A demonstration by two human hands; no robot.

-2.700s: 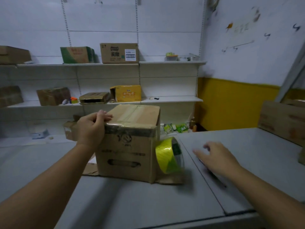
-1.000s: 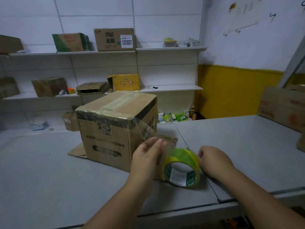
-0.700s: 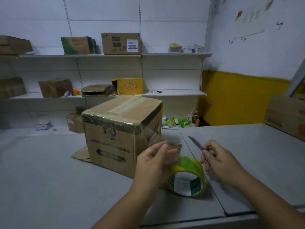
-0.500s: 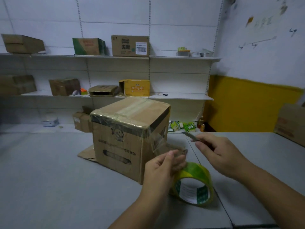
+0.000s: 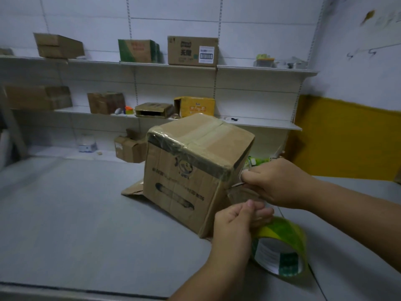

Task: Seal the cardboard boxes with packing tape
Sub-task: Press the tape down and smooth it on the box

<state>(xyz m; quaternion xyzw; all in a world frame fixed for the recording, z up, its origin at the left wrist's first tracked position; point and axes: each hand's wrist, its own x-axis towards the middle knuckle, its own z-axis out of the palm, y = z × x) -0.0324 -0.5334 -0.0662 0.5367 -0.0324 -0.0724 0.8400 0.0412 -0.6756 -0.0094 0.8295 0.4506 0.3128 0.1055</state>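
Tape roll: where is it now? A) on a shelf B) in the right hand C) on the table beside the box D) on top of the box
C: the tape roll stands on the table beside the cardboard box; the left hand pinches its tape strip, the right hand holds a blade.
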